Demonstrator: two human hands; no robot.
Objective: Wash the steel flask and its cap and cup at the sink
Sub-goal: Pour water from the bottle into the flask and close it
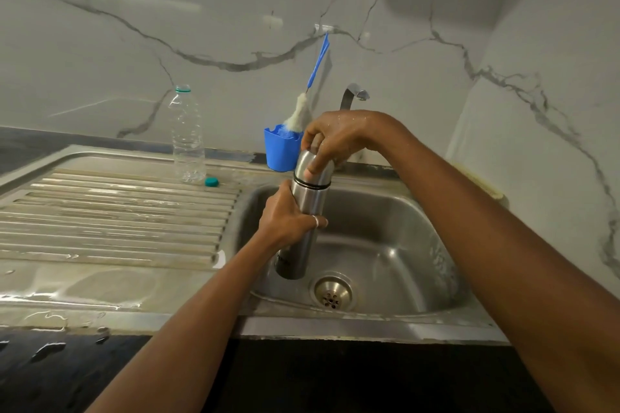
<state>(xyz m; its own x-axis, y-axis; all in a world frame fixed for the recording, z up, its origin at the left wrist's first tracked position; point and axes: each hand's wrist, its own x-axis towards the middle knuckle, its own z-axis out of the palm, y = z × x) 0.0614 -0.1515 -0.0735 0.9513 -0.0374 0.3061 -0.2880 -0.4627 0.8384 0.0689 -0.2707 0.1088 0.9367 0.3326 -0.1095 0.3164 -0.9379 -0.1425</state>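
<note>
A steel flask (303, 211) stands nearly upright, tilted slightly, over the sink basin (385, 245). My left hand (288, 218) grips its body around the middle, a ring on one finger. My right hand (339, 134) is wet and holds the steel cup (310, 166) that sits on the flask's top, fingers curled over it and thumb on its front. A dark ring shows where the cup meets the body. The inner cap is hidden under the cup.
The tap (352, 95) stands behind my right hand, with no water visible. A blue holder (281, 151) with a bottle brush (302, 111) hangs at the back. A clear plastic bottle (188, 137) and its teal cap (212, 181) sit on the wet drainboard (117, 211). The drain (332, 292) lies below.
</note>
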